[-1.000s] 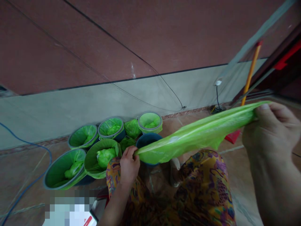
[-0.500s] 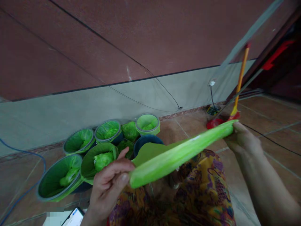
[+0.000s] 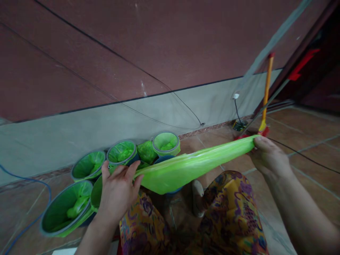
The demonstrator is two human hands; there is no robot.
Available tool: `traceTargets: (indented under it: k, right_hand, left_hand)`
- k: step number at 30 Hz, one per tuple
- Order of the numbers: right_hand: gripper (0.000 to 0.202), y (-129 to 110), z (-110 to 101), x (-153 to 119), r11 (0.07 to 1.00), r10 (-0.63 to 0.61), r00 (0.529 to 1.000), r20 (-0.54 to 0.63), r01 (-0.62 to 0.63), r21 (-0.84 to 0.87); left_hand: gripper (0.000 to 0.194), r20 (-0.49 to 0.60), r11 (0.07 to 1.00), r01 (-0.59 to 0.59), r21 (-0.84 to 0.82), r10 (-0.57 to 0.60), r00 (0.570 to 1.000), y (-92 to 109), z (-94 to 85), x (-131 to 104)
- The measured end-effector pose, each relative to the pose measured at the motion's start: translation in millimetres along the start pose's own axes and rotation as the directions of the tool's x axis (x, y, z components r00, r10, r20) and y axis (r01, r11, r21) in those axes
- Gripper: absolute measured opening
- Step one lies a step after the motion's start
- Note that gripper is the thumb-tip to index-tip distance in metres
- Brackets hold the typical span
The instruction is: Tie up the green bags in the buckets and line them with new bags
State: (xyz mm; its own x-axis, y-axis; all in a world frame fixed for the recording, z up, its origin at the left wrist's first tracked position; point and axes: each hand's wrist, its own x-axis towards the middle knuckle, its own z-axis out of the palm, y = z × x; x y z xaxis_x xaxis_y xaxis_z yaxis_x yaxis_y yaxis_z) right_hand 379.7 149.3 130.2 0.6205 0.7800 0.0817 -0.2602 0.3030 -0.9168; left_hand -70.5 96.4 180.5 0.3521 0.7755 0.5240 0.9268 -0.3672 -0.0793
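A green plastic bag is stretched between my two hands, above a blue bucket that it mostly covers from view. My left hand pinches its left end, thumb below and fingers over the edge. The right end is gripped by my right hand, higher and farther out. Several bins lined with green bags stand past my left hand, among them a large near bin and a round bin at the wall. The bin right behind my left hand is largely hidden.
A yellow-handled tool with a red base leans near the doorway at right. A black cable hangs from a wall socket. Blue hose curves over the tiled floor at left. My patterned trousers and a shoe show below.
The bag has turned so its lower side hangs down toward me. My left hand has rolled over and risen slightly; my right hand has shifted a little left. A phone at lower left is out of view.
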Motion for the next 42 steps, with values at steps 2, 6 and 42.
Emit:
traceTargets:
  k: [2,6,42]
  right_hand:
    - [0.02,-8.3,9.9,-6.6,0.998,0.035,0.999,0.033,-0.036,0.045]
    - [0.019,-33.6,19.1,-20.0,0.995,-0.082,0.994,0.078,0.076,0.071]
    - [0.029,130.5,139.5,-367.3,0.949,0.312,-0.352,0.882,0.062,-0.311]
  left_hand:
    - [0.026,0.002,0.997,0.03,0.069,-0.03,1.0,-7.4,6.3,3.8]
    - [0.021,-0.184,0.986,0.139,0.089,-0.121,0.975,-27.8,6.5,5.7]
    - [0.055,0.691,-0.332,0.733,-0.594,-0.676,0.255,-22.9,35.2,-140.0]
